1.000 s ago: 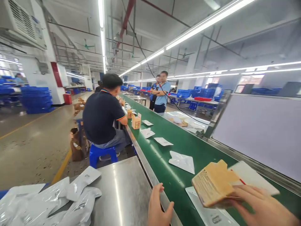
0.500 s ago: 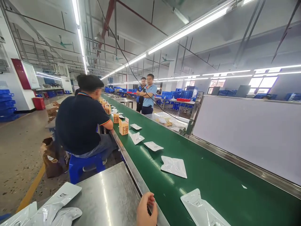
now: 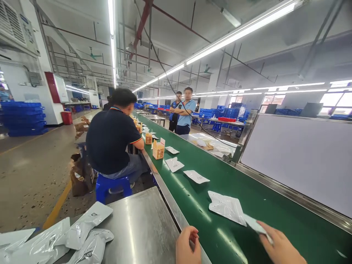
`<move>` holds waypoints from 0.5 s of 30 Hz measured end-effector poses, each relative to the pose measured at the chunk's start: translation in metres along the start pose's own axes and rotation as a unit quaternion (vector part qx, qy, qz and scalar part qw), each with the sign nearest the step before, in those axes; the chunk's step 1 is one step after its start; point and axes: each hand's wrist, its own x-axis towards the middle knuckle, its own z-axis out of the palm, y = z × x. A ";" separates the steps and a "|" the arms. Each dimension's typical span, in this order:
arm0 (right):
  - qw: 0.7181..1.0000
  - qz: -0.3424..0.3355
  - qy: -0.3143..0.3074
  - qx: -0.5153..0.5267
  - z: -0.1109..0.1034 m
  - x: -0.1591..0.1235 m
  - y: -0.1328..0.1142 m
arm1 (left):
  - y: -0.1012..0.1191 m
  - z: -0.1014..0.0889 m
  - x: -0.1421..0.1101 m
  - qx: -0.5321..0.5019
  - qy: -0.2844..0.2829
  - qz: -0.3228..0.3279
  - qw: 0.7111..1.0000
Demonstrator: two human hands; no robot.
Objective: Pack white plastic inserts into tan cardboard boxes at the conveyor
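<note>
My right hand point(image 3: 279, 247) is at the bottom right over the green conveyor belt point(image 3: 214, 176), fingers pinched on the corner of a flat silver pouch point(image 3: 254, 224). Just beyond it another silver pouch point(image 3: 226, 207) lies on the belt. My left hand point(image 3: 188, 247) rests at the belt's metal edge point(image 3: 169, 200) with its fingers curled and nothing visible in them. More pouches point(image 3: 195, 176) lie farther up the belt.
A steel table point(image 3: 140, 227) at my left carries a heap of silver pouches point(image 3: 57, 238). A person in a dark shirt point(image 3: 112, 141) sits on a blue stool beside the belt, small orange cartons point(image 3: 158, 149) near them. Two people point(image 3: 184, 115) stand beyond. A white panel point(image 3: 297, 157) lines the belt's right side.
My right hand held a tan carton a second ago, left the view, and now is back pinching a silver pouch. My left hand curled its fingers. The view swung left, then back.
</note>
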 end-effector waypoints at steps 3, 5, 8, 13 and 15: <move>0.999 0.036 0.033 0.013 0.004 0.038 -0.043 | 0.000 0.005 -0.002 0.011 -0.017 -0.005 1.000; 0.999 0.027 0.024 0.003 0.023 0.050 -0.070 | -0.001 0.008 -0.002 0.019 -0.030 -0.009 0.999; 0.998 0.012 -0.010 -0.054 0.055 0.055 -0.091 | -0.001 0.010 0.000 0.024 -0.043 -0.034 0.998; 0.998 -0.016 -0.046 -0.051 0.054 0.071 -0.082 | 0.000 0.013 0.001 0.020 -0.046 -0.048 0.998; 0.998 0.013 -0.043 -0.041 0.037 0.084 -0.080 | 0.000 0.016 0.000 0.022 -0.049 -0.047 0.997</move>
